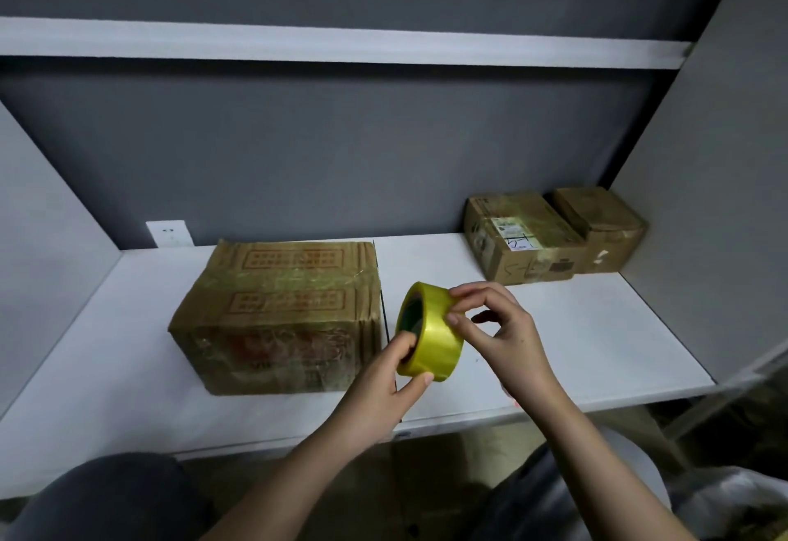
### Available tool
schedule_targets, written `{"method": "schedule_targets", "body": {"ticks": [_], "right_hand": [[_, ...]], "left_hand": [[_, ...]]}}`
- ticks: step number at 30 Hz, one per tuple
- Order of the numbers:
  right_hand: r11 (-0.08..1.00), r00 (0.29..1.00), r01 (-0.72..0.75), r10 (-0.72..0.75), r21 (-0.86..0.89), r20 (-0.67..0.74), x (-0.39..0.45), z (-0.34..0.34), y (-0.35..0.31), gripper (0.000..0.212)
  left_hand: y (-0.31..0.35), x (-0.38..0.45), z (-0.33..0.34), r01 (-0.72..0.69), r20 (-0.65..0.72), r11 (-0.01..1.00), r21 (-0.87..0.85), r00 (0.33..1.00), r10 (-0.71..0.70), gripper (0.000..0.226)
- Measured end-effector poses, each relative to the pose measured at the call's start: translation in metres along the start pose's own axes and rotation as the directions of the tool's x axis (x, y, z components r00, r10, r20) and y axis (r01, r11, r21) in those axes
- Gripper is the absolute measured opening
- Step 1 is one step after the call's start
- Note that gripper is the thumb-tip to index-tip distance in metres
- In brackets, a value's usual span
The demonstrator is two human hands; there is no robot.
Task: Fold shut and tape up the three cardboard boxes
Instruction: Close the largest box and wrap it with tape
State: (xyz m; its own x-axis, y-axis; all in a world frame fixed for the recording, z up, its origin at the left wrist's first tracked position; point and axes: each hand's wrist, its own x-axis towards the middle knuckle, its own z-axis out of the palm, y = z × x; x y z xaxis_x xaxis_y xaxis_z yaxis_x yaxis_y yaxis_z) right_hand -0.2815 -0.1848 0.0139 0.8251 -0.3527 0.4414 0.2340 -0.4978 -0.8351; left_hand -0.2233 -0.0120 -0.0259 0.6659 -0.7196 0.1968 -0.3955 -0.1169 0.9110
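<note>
Three closed cardboard boxes (279, 310), one tape roll (430, 331), two hands gripping it

There is a single view, from a wide-angle camera worn on the person's head. It looks forward and steeply down onto a white desk (128, 353) set in a grey alcove, so the desk top fills the middle of the frame and the back wall rises above it to a white shelf (341, 46) near the top. The camera sits close: both forearms enter from the bottom edge, and the left hand (383, 383) and right hand (503, 336) meet just below centre. The lens bends the straight edges, and the side walls splay outward. The desk's near edge and some floor show at the bottom. No second view shares the scene.
</note>
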Motion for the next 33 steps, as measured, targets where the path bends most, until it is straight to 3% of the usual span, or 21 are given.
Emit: {"method": "schedule_targets", "body": {"ticks": [6, 12, 17, 33], "right_hand": [[0.999, 0.986, -0.034, 0.027, 0.042, 0.167, -0.002, -0.001, -0.018, 0.044], [0.975, 0.976, 0.217, -0.216, -0.038, 0.015, -0.013, 0.003, -0.034, 0.027], [0.939, 0.943, 0.317, -0.327, -0.131, -0.058, -0.015, 0.007, -0.043, 0.017], [0.953, 0.949, 0.299, -0.303, -0.051, -0.084, -0.016, 0.011, -0.047, 0.011]], "left_hand": [[0.023, -0.002, -0.003, 0.044, 0.023, 0.976, -0.215, 0.999, -0.040, 0.044], [0.052, 0.002, -0.008, 0.030, -0.021, 0.936, -0.350, 0.999, -0.040, 0.044], [0.067, 0.000, -0.008, -0.033, -0.075, 0.923, -0.382, 0.997, 0.004, 0.037], [0.072, 0.000, -0.009, -0.053, -0.105, 0.924, -0.379, 0.994, 0.014, 0.037]]}}
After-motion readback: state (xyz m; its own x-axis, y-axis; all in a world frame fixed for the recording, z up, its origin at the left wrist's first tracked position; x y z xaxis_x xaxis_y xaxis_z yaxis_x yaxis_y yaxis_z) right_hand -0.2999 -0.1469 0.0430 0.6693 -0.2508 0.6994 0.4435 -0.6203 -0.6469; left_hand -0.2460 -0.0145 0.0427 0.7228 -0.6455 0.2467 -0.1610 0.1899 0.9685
